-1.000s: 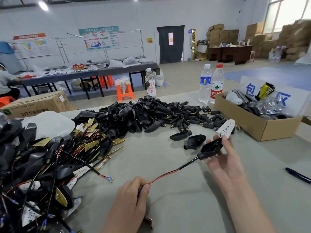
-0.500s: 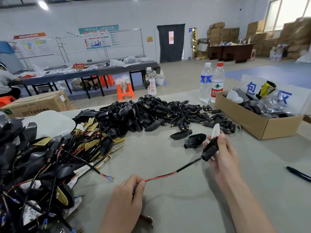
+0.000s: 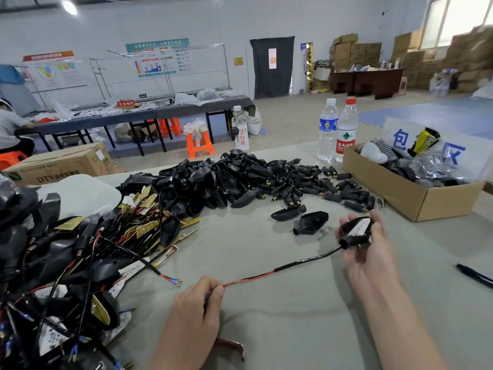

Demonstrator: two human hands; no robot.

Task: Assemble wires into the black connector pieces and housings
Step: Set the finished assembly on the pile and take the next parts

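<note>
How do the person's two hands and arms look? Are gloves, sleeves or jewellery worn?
The left hand and the right hand are bare: no gloves, rings or watch show. Both forearms are uncovered to the frame's edge; no sleeve is in view.

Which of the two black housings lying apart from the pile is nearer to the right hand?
The wider housing with a small hole in its face; it lies right of the slimmer housing, toward the right hand.

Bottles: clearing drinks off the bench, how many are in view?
3. The blue-labelled bottle and the red-capped bottle stand together left of the cardboard box; the red-lettered bottle stands behind the pile of black housings.
</note>
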